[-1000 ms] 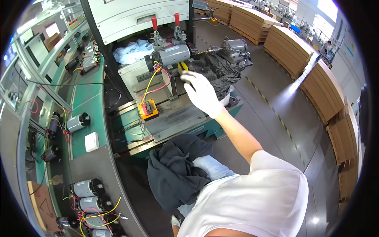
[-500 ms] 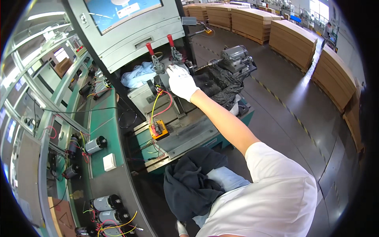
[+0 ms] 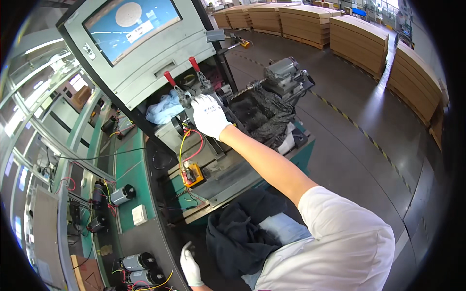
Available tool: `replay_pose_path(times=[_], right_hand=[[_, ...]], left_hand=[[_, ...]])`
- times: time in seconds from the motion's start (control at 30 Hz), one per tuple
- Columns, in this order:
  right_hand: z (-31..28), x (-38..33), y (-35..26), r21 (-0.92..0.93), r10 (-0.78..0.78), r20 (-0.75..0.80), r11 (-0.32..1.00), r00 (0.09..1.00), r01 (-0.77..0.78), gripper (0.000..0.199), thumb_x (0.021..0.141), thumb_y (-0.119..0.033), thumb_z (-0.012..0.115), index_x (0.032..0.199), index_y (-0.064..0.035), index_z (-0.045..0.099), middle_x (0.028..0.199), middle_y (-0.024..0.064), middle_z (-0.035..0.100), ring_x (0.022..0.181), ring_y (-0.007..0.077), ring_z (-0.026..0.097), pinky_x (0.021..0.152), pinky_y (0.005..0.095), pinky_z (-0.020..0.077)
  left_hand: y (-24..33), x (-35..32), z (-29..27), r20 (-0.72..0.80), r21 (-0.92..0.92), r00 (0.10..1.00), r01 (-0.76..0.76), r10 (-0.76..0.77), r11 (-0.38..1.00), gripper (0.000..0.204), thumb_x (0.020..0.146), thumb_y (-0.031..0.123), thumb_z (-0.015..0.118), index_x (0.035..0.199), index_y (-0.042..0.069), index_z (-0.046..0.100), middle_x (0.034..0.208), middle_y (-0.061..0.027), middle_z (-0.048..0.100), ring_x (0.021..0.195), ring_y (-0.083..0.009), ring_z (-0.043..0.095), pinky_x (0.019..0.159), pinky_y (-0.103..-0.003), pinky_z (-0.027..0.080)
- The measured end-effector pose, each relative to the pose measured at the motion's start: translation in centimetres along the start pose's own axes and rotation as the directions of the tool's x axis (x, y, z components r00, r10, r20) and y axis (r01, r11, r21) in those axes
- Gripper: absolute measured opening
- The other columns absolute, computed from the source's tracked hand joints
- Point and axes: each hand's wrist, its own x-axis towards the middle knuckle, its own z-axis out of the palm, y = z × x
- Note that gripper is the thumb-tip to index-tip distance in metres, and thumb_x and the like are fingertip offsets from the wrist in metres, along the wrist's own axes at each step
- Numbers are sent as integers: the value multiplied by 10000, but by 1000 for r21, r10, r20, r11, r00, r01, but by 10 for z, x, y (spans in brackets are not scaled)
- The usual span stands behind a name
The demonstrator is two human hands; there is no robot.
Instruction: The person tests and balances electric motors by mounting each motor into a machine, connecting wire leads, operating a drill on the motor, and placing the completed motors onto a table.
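Note:
My right hand (image 3: 209,116), in a white glove, reaches over the fixture of a bench machine (image 3: 170,131). Its fingers curl down beside two red-handled toggle clamps (image 3: 174,83); what they grip is hidden beneath the hand. Just left of it, a round black part (image 3: 179,127) shows, with yellow and red wires (image 3: 200,145) running down to an orange terminal box (image 3: 193,175). Low in the view, my left hand (image 3: 190,266), also gloved, hangs beside the bench edge, fingers apart and holding nothing.
On the left bench (image 3: 133,169) lie several grey cylindrical motors (image 3: 122,195) with loose wires and a white switch box (image 3: 139,215). A screen cabinet (image 3: 141,43) stands above the fixture. Black plastic sheeting (image 3: 267,114) covers the machine's right part; stacked brown boards (image 3: 359,46) stand beyond.
My left hand has risen into view from the lower edge. The view has shifted a little, while my right hand stays over the fixture.

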Motion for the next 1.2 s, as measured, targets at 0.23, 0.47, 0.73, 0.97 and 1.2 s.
replay_pose_path(times=[0.23,0.47,0.73,0.97,1.2], right_hand=[[-5,13,-36,90,-27,12,996,1000,26,408,924,-145,494,1276,39,587,1328,245,609,1314,408,532,1171,496,354],[-10,7,-33,47,-46,19,998,999,45,397,925,-150,520,1266,38,598,1320,238,619,1323,397,532,1171,492,363],[-8,8,-30,-2,-72,6,997,997,72,420,891,-148,520,1261,34,604,1322,225,612,1337,380,520,1184,486,340],[-5,9,-35,8,-68,-7,998,998,68,406,893,-122,506,1255,30,608,1314,217,623,1323,376,535,1189,479,341],[-8,9,-37,-17,-79,-9,997,997,79,408,885,-125,509,1250,28,612,1305,214,628,1317,373,541,1188,477,345]], left_hand=[[-9,150,-50,-360,597,795,-205,488,776,418,1007,201,592,1376,4,588,1470,-212,533,1398,-380,467,1183,-486,341],[-55,219,-85,-432,865,738,177,518,469,718,932,245,651,1563,46,372,1665,-208,288,1521,-431,283,1231,-526,269],[-76,236,-93,-446,822,800,188,401,538,640,938,265,639,1513,46,464,1595,-215,411,1481,-402,365,1223,-512,290],[-92,239,-98,-495,792,781,227,380,566,623,939,253,622,1505,36,476,1563,-218,450,1466,-405,386,1233,-515,274],[-95,238,-99,-535,787,740,259,408,560,605,936,259,626,1485,37,500,1534,-217,484,1446,-404,416,1217,-512,300]])
